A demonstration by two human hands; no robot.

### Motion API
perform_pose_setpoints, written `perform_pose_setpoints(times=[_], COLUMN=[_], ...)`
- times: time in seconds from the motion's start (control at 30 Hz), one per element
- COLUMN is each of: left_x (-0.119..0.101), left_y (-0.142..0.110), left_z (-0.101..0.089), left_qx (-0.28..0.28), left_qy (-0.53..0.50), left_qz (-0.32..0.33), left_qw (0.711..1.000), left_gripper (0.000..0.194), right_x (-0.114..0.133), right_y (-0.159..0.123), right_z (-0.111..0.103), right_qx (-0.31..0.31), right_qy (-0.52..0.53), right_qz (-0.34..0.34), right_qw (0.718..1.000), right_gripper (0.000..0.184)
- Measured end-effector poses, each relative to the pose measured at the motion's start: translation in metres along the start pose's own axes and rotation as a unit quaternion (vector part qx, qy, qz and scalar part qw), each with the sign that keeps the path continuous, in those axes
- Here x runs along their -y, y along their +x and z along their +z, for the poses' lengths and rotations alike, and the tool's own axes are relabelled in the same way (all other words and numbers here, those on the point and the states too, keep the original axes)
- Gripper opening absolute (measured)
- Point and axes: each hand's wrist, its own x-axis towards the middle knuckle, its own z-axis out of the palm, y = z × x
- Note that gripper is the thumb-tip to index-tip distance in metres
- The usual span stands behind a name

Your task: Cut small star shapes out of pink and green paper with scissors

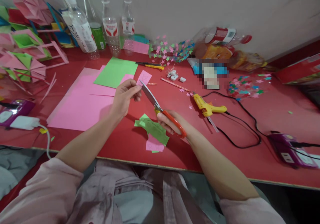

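Between thumb and fingers, my left hand (127, 95) pinches a small piece of pink paper (145, 77) that has faint lines drawn on it. My right hand (170, 120) grips a pair of scissors (173, 120) with orange-red handles, the blades pointing up and left. The blade tips meet the lower edge of the pink piece. Below the hands lie green paper scraps (153, 130) and pink paper scraps (154, 144). Left of my left hand rest large pink sheets (75, 100), with a green sheet (117, 71) overlapping them.
A yellow glue gun (208, 107) with a black cord lies to the right, near a purple power strip (290, 149). A yellow utility knife (153, 66), a pencil (175, 84) and paper stars (172, 48) lie behind. Plastic bottles (110, 30) line the wall; paper models (25, 47) stand left.
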Motion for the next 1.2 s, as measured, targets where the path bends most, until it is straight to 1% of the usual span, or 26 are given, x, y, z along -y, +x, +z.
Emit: perform_pose_setpoints(times=[0.17, 0.27, 0.37, 0.53, 0.7, 0.93, 1.1, 1.2], left_x=[-0.001, -0.003, -0.004, -0.005, -0.004, 0.001, 0.004, 0.004], left_y=[0.0, 0.0, 0.0, 0.002, 0.001, 0.0, -0.001, -0.001], left_z=[0.0, 0.0, -0.001, -0.003, -0.001, 0.002, 0.002, 0.002], left_qx=[0.003, 0.0, 0.002, 0.004, -0.008, -0.016, -0.017, -0.018], left_qy=[0.01, 0.023, 0.036, 0.037, 0.03, 0.015, 0.003, 0.012], left_qz=[0.001, -0.003, -0.007, -0.013, -0.02, -0.013, -0.019, -0.019], left_qw=[1.0, 1.0, 0.999, 0.999, 0.999, 1.0, 1.0, 1.0], left_gripper=[0.014, 0.013, 0.014, 0.014, 0.016, 0.016, 0.015, 0.017], right_x=[-0.005, -0.004, -0.002, -0.001, 0.001, 0.005, 0.002, 0.003], right_y=[-0.002, -0.004, -0.004, -0.002, -0.002, -0.002, -0.001, -0.001], right_z=[-0.006, -0.01, -0.012, -0.008, -0.002, 0.005, 0.008, 0.009], right_qx=[0.009, 0.025, 0.024, -0.002, -0.03, -0.042, -0.032, -0.036], right_qy=[0.0, -0.011, -0.023, -0.028, -0.02, 0.009, 0.017, 0.013], right_qz=[-0.012, -0.019, -0.015, -0.008, 0.004, 0.002, 0.008, 0.005], right_qw=[1.0, 0.999, 0.999, 1.0, 0.999, 0.999, 0.999, 0.999], right_gripper=[0.058, 0.056, 0.053, 0.056, 0.058, 0.057, 0.058, 0.056])
